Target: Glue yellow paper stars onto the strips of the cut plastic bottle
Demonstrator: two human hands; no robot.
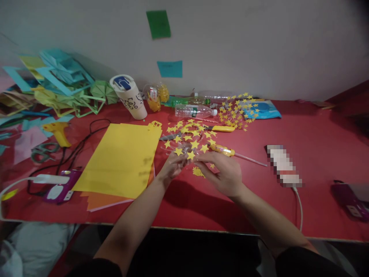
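Note:
My left hand [174,165] is closed round the clear plastic base of a star-tipped ornament [190,154], whose thin see-through strips spread outward with yellow stars at their ends. My right hand [225,171] reaches in from the other side, thumb and forefinger pinched at the ornament's near edge; whatever is between those fingertips is too small to make out. Below the hands lies a small pile of loose yellow stars [198,171]. Just behind are a screwdriver [223,149] with a yellow handle and a yellow utility knife [221,128]. A second star-tipped ornament [238,111] stands farther back.
Yellow paper sheets [118,161] lie at left, beside a glue gun [59,130], scissors [44,152] and a purple power strip [62,188]. A tumbler [131,98] and plastic bottles [193,111] line the back. A cabled phone [284,165] lies at right.

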